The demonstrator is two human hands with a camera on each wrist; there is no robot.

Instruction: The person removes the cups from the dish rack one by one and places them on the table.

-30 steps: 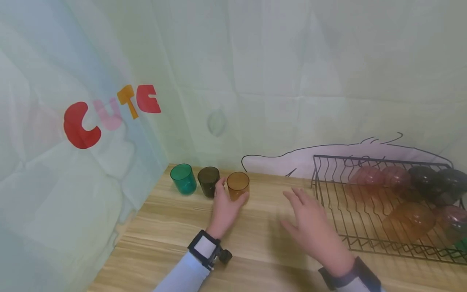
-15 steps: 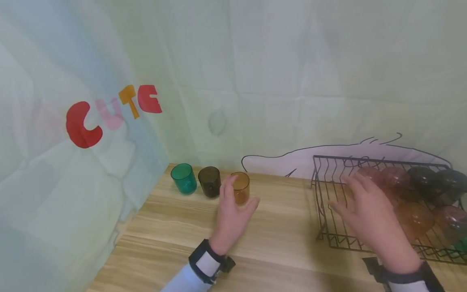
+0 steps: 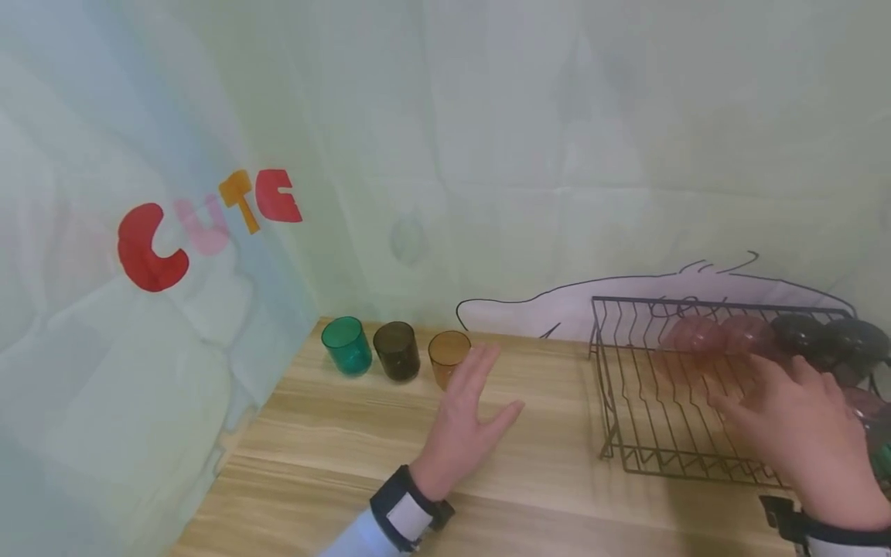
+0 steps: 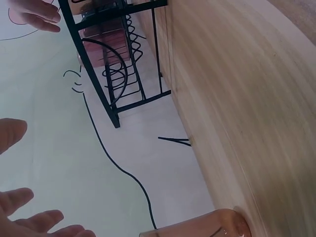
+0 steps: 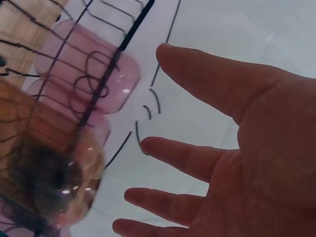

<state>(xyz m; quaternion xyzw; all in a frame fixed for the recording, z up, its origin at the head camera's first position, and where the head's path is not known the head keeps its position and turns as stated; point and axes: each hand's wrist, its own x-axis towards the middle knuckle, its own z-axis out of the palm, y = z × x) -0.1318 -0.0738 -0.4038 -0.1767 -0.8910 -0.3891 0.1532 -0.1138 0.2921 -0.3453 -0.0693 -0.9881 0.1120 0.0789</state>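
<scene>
head view: diffuse, moderately dim light; low contrast, slight haze. soft-edged shadow on worktop (image 3: 550,456) below right hand (image 3: 800,441), whose outline is slightly blurred. right wrist view: darker, that hand in shade; small white glints on pink cup (image 5: 118,81) and amber cup (image 5: 54,133). left wrist view: fine detail soft, worktop grain appears bowed.
</scene>
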